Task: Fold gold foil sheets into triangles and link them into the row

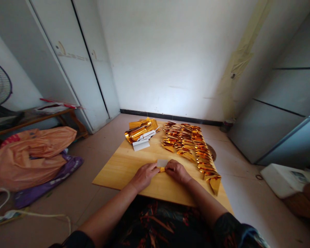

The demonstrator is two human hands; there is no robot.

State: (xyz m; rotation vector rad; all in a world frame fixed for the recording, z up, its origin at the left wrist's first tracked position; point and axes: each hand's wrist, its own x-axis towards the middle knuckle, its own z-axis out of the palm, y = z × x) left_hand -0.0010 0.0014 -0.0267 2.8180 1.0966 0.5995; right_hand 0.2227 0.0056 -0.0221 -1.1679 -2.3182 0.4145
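Note:
A small sheet of gold foil paper (162,163), pale side up with a gold folded edge toward me, lies low over the board between my hands. My left hand (145,175) pinches its left end, and my right hand (177,171) has its fingers closed on the right end. To the right, rows of folded gold paper pieces (185,139) overlap one another. Beyond my left hand sits a loose stack of gold foil sheets (142,131), with a white-backed sheet (141,145) in front of it.
The wooden board (119,168) lies before me. An orange bag (38,155) and a purple bag (49,177) are on the floor at left, near a pale cable (46,215). A white foam box (284,179) stands at right, by the grey fridge (274,113).

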